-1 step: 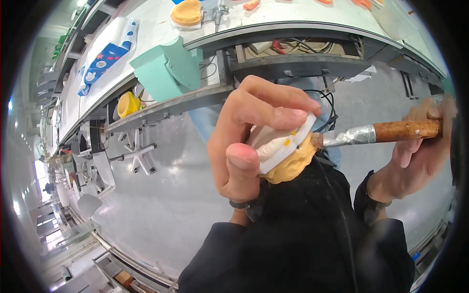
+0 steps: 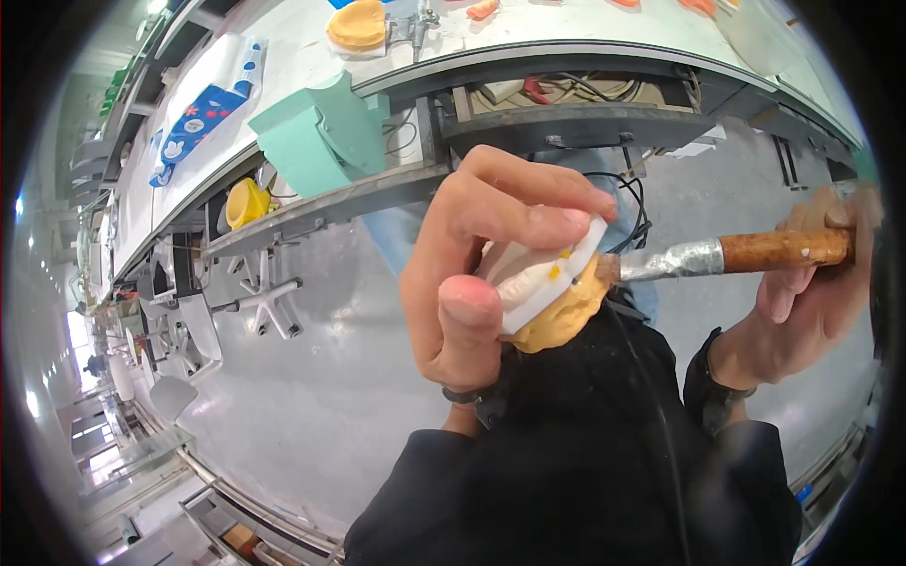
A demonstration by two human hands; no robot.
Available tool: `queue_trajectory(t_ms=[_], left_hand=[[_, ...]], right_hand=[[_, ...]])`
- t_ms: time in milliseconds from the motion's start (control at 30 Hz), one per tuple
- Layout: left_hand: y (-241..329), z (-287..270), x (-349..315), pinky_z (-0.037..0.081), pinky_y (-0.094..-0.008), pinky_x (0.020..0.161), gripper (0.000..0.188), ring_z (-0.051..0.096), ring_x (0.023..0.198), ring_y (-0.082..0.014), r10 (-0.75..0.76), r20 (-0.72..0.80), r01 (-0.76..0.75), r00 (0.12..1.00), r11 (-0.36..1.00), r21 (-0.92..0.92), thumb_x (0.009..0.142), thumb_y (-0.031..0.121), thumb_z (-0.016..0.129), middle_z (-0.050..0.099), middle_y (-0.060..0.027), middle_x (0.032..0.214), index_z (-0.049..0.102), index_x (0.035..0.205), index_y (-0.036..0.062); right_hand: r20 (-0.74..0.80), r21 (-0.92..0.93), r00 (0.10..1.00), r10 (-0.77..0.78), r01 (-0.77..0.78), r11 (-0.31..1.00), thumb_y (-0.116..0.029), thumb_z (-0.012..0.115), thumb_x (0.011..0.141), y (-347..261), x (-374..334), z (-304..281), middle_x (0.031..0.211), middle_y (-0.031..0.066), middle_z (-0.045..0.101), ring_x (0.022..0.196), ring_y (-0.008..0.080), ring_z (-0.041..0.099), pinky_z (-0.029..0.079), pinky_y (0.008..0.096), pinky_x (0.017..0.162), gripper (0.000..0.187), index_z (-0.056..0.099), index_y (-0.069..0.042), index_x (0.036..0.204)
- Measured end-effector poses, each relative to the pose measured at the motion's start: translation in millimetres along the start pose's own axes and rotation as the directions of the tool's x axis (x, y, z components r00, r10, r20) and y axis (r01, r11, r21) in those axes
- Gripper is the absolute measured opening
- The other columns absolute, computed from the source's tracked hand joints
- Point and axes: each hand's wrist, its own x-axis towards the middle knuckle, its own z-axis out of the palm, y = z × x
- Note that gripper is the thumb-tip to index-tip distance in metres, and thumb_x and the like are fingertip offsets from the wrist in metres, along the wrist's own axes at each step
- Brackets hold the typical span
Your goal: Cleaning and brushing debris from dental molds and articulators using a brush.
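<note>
Raised in front of my chest, my left hand (image 2: 472,255) is closed round a dental cast. The cast has a yellow plaster body (image 2: 562,321) and a white plate (image 2: 557,292) with small yellow spots. My thumb and fingers press on its white side, and part of it is hidden behind them. At the right, my right hand (image 2: 812,274) grips the wooden handle of a brush (image 2: 769,253) with a silvery ferrule. The brush's brownish tip meets the cast's yellow edge, or lies just in front of it.
Ahead runs a white workbench (image 2: 302,85) with an open drawer of cables (image 2: 585,123). A mint-green bin (image 2: 316,137) hangs at its edge, near a blue tissue pack (image 2: 193,127). Another yellow cast (image 2: 357,26) stands on the bench. A wheeled chair base (image 2: 269,302) is on the floor.
The brush tip has shifted very slightly left against the cast. Both hands keep nearly the same place and hold.
</note>
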Motion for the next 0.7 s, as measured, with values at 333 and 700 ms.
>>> queue_trajectory(t_ms=[333, 700], left_hand=[[-2, 5, 2, 0.05, -0.0357, 0.067, 0.055, 0.06, 0.076, -0.0311, -0.042, -0.062, 0.041, 0.997, 0.999, -0.023, 0.097, 0.046, 0.021, 0.055, -0.024, 0.089, 0.049, 0.093, -0.0018], [-3, 0, 10, 0.049, -0.0354, 0.078, 0.055, 0.061, 0.083, -0.0297, -0.148, -0.208, 0.188, 0.967, 0.964, 0.187, 0.098, 0.039, 0.02, 0.057, -0.024, 0.092, 0.051, 0.095, -0.0061]], right_hand=[[-0.041, 0.129, 0.998, -0.047, 0.052, 0.99, -0.009, 0.032, 0.092, 4, -2, -2, 0.056, 0.0021, 0.035, 0.038, 0.0032, 0.026, 0.02, 0.0146, 0.035, 0.018, 0.042, 0.005, 0.094], [-0.049, -0.089, 0.986, -0.158, 0.153, 0.984, -0.018, 0.031, 0.092, 19, 1, 3, 0.056, 0.0111, 0.045, 0.031, 0.0121, 0.036, 0.031, 0.0193, 0.034, 0.03, 0.045, 0.006, 0.082]])
